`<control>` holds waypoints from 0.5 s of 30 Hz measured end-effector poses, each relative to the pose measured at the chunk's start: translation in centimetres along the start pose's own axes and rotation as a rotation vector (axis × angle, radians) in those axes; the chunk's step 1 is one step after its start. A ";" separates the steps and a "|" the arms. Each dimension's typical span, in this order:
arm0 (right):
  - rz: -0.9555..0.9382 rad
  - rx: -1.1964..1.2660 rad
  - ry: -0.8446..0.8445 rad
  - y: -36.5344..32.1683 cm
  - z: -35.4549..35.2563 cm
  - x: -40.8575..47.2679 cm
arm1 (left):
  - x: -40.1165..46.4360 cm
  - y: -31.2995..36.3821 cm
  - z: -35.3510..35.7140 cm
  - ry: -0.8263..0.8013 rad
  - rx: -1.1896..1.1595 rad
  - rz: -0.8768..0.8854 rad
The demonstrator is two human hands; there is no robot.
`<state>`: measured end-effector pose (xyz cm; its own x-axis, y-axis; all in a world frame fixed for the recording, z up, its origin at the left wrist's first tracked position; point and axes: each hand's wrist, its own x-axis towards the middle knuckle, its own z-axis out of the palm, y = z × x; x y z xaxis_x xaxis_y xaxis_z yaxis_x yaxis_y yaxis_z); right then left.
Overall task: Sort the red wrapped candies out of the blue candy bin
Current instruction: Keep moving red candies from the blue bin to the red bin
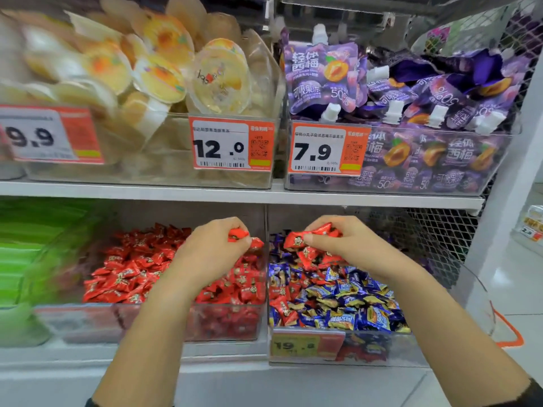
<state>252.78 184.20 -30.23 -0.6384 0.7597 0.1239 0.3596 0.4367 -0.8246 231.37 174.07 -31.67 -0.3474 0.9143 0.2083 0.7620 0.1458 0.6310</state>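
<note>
Red wrapped candies [305, 254] lie mixed among blue wrapped candies [346, 295] in a clear bin, the blue candy bin [417, 345], on the lower shelf at the right. Most of the visible strays sit along the bin's left side and toward its back, with a few more near the front left corner [283, 309]. Directly left of it, separated only by the two bins' touching walls, stands a second clear bin [223, 321] filled with red candies only. The right hand [340, 245] hovers over the back left of the blue bin, fingers curled round a bunch of red candies. The left hand [214, 248] is above the right edge of the red bin, close to the dividing wall, pinching one or two red candies between thumb and fingers. The hands are near each other, one on each side of the divide. Judging from this, the right hand's load needs only a short move leftward across the wall, and the remaining strays lie nearer the right hand. Above, a shelf [235, 192] carries jelly cups [217, 74] and purple pouches [323, 74].
</note>
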 end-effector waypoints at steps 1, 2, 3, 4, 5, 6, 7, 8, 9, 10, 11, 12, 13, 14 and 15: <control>-0.034 0.018 -0.038 -1.0 1.3 0.3 | 0.0 -1.4 -0.7 0.023 -0.002 -0.061; -0.053 0.041 -0.065 -1.9 2.7 0.8 | 0.1 -2.7 -1.2 0.055 -0.004 -0.118; -0.060 0.045 -0.081 -2.6 4.2 1.5 | 0.3 -4.0 -1.5 0.093 -0.022 -0.169; -0.057 0.028 -0.086 -3.2 5.7 2.4 | 0.5 -5.1 -1.5 0.137 -0.063 -0.220; -0.051 -0.017 -0.089 -3.4 7.2 3.7 | 0.8 -6.1 -1.4 0.190 -0.117 -0.267; -0.044 -0.065 -0.085 -3.6 8.7 4.9 | 1.1 -6.8 -1.3 0.248 -0.175 -0.312; -0.037 -0.116 -0.077 -3.7 10.0 6.1 | 1.5 -7.4 -1.1 0.293 -0.229 -0.348; -0.034 -0.157 -0.067 -3.8 11.1 7.2 | 1.8 -7.9 -1.0 0.320 -0.276 -0.371; -0.042 -0.189 -0.071 -3.9 12.0 8.0 | 2.0 -8.3 -1.0 0.328 -0.322 -0.380; -0.053 -0.220 -0.099 -4.1 12.4 8.6 | 2.2 -8.5 -1.0 0.328 -0.377 -0.380; -0.056 -0.255 -0.138 -4.1 12.6 8.9 | 2.3 -8.7 -1.1 0.329 -0.443 -0.376; -0.055 -0.281 -0.161 -4.2 12.5 9.0 | 2.3 -8.8 -1.3 0.327 -0.510 -0.371; -0.049 -0.295 -0.161 -4.1 12.1 8.9 | 2.3 -8.8 -1.5 0.322 -0.578 -0.363; -0.051 -0.303 -0.140 -4.0 11.6 8.6 | 2.2 -8.9 -1.7 0.319 -0.635 -0.352; -0.055 -0.306 -0.111 -3.7 10.9 8.3 | 2.2 -8.9 -1.9 0.320 -0.671 -0.338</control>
<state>238.75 183.63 -32.23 -0.7266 0.6813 0.0888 0.4998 0.6129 -0.6120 222.79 174.07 -35.42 -0.7166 0.6944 0.0664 0.1342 0.0438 0.9900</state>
